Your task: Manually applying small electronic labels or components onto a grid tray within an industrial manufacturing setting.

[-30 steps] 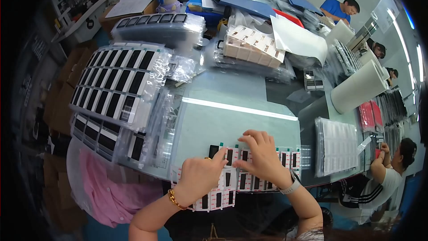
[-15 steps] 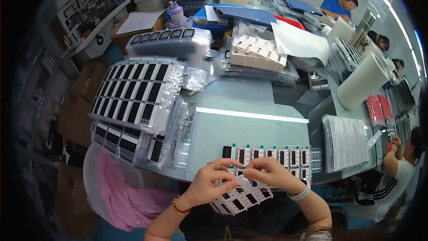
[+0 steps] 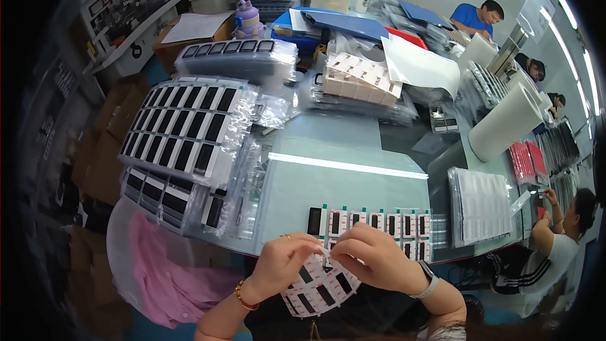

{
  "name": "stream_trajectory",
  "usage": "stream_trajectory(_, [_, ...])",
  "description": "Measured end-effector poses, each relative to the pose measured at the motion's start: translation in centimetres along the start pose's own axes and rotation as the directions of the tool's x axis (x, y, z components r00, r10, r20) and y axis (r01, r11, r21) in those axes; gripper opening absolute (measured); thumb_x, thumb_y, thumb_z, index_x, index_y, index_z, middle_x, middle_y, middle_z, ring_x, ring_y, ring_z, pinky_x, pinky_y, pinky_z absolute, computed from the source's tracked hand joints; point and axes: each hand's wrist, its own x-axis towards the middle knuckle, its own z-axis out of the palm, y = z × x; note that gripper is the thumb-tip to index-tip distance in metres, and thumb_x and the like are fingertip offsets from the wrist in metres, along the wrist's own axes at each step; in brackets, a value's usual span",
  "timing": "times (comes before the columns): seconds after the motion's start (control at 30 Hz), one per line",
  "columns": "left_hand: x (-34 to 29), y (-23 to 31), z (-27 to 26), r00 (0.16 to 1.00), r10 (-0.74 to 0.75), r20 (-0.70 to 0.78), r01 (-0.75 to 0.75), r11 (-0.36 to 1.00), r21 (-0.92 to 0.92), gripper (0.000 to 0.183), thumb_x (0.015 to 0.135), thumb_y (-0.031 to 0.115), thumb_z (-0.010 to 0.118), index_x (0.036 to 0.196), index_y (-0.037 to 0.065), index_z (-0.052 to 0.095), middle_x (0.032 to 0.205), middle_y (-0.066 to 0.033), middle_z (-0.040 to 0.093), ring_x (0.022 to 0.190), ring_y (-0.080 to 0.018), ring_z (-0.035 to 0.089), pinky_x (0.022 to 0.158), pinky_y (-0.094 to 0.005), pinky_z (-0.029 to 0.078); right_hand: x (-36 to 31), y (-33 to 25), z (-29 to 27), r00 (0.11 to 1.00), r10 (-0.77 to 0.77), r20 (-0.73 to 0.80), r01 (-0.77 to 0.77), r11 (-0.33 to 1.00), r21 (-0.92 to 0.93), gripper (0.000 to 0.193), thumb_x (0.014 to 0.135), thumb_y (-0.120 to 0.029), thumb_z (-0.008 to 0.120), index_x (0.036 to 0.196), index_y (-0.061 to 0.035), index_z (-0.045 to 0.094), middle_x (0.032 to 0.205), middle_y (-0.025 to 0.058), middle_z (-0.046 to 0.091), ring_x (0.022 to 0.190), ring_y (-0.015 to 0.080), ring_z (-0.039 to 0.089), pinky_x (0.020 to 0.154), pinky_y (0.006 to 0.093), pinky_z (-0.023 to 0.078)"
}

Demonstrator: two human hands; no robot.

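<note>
Near the table's front edge, my left hand [image 3: 282, 263] pinches the top edge of a white sheet of stickers [image 3: 319, 303] with black windows and pink marks. My right hand [image 3: 374, 257] has its thumb and fingers closed at the same edge, close to my left fingertips. A small white bit shows between the fingertips; whether it is part of the sheet is hard to see. The sheet bends down over my lap. Just beyond my hands lie rows of small black panels [image 3: 391, 223] with green tabs, most framed in white and pink; the far-left one [image 3: 314, 220] is plain black.
Plastic trays of black panels [image 3: 183, 120] are stacked at left. Beyond the mat [image 3: 341, 183] sit a beige slotted box [image 3: 360, 79], blue folders [image 3: 347, 22] and a purple bottle [image 3: 248, 22]. A white roll [image 3: 505, 123] and bagged sheets [image 3: 480, 205] stand right. Co-workers sit along the right side.
Both hands have moved slightly left and closer to me, and the sticker sheet has come along, tilting lower. My right hand has turned, its back now covering more of the sheet.
</note>
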Motion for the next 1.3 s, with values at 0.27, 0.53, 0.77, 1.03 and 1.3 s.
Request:
stream_trajectory(0.27, [-1.6, -1.5, -3.8, 0.964, -0.265, 0.025, 0.264, 0.964, 0.031, 0.031, 0.105, 0.019, 0.060, 0.087, -0.003, 0.072, 0.070, -0.0074, 0.066, 0.065, -0.0095, 0.057, 0.059, -0.0278, 0.045, 1.7, 3.3, 0.0, 0.885, 0.432, -0.173, -0.341, 0.855, 0.392, 0.005, 0.092, 0.001, 0.071, 0.096, 0.0029, 0.070, 0.090, 0.0067, 0.072, 0.080, 0.0114, 0.064, 0.073, 0.0267, 0.051])
stream_trajectory(0.53, [-1.7, -2.9, -2.0, 0.997, -0.074, 0.001, 0.069, 0.932, 0.355, 0.017, 0.097, 0.029, 0.069, 0.104, 0.016, 0.077, 0.061, -0.0101, 0.063, 0.053, -0.0298, 0.063, 0.049, -0.0394, 0.047, 2.2, 8.5, 4.2, 0.851, 0.520, -0.071, -0.464, 0.808, 0.363, 0.013, 0.097, -0.010, 0.071, 0.102, 0.0016, 0.072, 0.089, 0.0028, 0.073, 0.083, 0.0071, 0.064, 0.074, 0.0224, 0.052])
stream_trajectory(0.77, [-1.6, -3.2, -1.1, 0.999, 0.032, 0.019, -0.037, 0.823, 0.567, 0.024, 0.094, 0.025, 0.070, 0.117, 0.020, 0.077, 0.055, -0.0060, 0.060, 0.047, -0.0239, 0.060, 0.046, -0.0350, 0.044, 2.2, 8.3, 4.4, 0.828, 0.560, -0.022, -0.519, 0.781, 0.347, 0.012, 0.096, -0.009, 0.071, 0.102, 0.0016, 0.072, 0.089, 0.0024, 0.072, 0.079, 0.0056, 0.063, 0.066, 0.0224, 0.051])
stream_trajectory(1.03, [-1.7, -3.1, -0.9, 1.000, 0.013, 0.026, -0.026, 0.792, 0.610, 0.024, 0.096, 0.028, 0.069, 0.117, 0.021, 0.078, 0.051, -0.0043, 0.056, 0.044, -0.0218, 0.058, 0.044, -0.0354, 0.041, 2.0, 8.3, 4.5, 0.838, 0.544, -0.036, -0.511, 0.807, 0.297, 0.011, 0.096, -0.009, 0.071, 0.102, 0.0006, 0.072, 0.088, 0.0018, 0.073, 0.078, 0.0048, 0.062, 0.066, 0.0217, 0.050])
stream_trajectory(1.3, [-1.7, -3.1, -0.9, 1.000, 0.011, 0.022, -0.023, 0.794, 0.608, 0.025, 0.096, 0.028, 0.068, 0.118, 0.020, 0.078, 0.052, -0.0039, 0.057, 0.044, -0.0216, 0.058, 0.044, -0.0355, 0.041, 2.0, 8.4, 4.6, 0.851, 0.522, -0.051, -0.490, 0.825, 0.282, 0.011, 0.096, -0.009, 0.073, 0.101, 0.0000, 0.072, 0.086, 0.0014, 0.072, 0.075, 0.0047, 0.061, 0.064, 0.0214, 0.048])
